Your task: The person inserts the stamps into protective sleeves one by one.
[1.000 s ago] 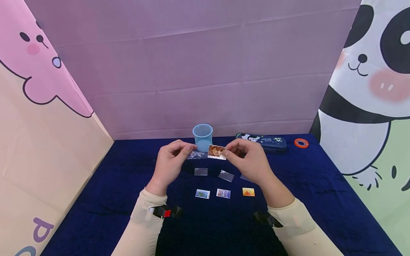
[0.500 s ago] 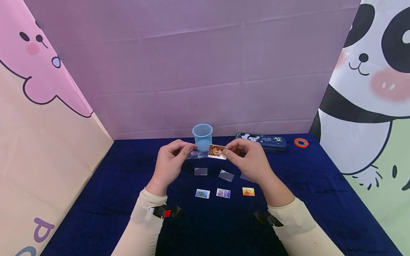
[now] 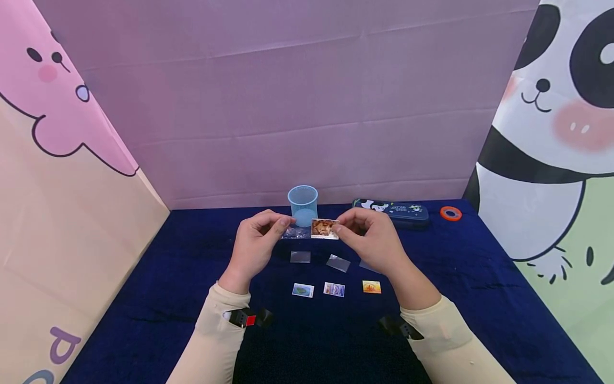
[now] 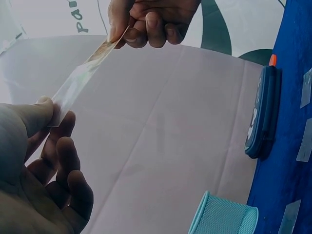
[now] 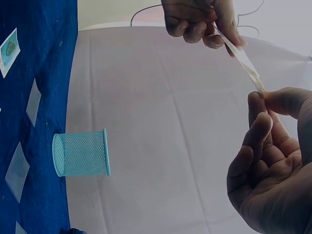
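Note:
My left hand [image 3: 254,242] pinches one end of a small clear plastic sleeve [image 4: 72,90] between thumb and forefinger. Opposite it, my right hand [image 3: 374,240] pinches a stamp-like picture card [image 3: 324,229], brown with a white border. Card and sleeve are held up in line above the table, the card's left edge meeting the sleeve's right end and overlapping it in the left wrist view. On the cloth in front lie three similar cards: a blue-green one [image 3: 303,290], a purple one [image 3: 334,289] and a yellow one [image 3: 371,287].
Behind the hands stands a light-blue mesh cup [image 5: 80,153]. To its right are a dark-blue pencil case [image 3: 408,212] and a roll of tape [image 3: 451,214] with an orange rim. Other clear sleeves [image 3: 300,257] lie on the dark-blue cloth [image 3: 192,298], one partly behind my right hand.
Both hands keep almost the same place and grip. The card has shifted very slightly left against the sleeve.

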The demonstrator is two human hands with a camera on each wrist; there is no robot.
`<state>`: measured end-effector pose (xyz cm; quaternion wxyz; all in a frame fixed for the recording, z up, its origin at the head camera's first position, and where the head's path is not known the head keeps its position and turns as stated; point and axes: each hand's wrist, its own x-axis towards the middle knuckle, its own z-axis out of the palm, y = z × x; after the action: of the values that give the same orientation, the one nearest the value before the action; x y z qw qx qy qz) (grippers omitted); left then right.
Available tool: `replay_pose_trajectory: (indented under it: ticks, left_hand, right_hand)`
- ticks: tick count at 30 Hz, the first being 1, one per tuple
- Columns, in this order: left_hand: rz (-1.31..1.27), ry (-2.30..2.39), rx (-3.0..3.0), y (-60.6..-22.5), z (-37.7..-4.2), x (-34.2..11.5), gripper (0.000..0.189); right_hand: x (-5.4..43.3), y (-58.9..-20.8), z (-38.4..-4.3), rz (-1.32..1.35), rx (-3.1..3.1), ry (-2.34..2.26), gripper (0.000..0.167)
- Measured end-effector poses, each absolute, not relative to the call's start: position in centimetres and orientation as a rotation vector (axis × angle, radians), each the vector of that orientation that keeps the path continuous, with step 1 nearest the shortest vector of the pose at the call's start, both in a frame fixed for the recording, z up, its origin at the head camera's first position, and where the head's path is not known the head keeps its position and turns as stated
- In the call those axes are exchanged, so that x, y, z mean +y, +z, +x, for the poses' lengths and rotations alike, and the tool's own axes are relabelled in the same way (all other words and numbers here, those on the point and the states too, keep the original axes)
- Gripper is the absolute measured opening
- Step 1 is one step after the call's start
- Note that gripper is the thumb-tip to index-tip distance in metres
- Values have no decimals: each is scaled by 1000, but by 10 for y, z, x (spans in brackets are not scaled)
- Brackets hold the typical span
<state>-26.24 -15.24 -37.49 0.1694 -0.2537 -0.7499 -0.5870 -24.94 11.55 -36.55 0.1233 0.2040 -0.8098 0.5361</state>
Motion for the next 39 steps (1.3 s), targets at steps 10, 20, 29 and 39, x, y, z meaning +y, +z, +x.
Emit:
replay_pose_trajectory:
  ticks: [10, 20, 29, 39]
  left_hand:
    - [-722, -1683, -2135, -376, -260, -145, 14]
    - [-733, -1691, -2100, -380, -259, -137, 14]
    - [-703, -1689, -2052, -381, -259, -139, 13]
    - [-713, -1688, -2044, -383, -259, -139, 15]
  right_hand:
    - [115, -367, -250, 623, -2345, 1574, 7]
    - [113, -367, -249, 641, -2354, 1570, 7]
    - [113, -366, -248, 628, -2348, 1551, 11]
    - [110, -370, -247, 635, -2377, 1533, 9]
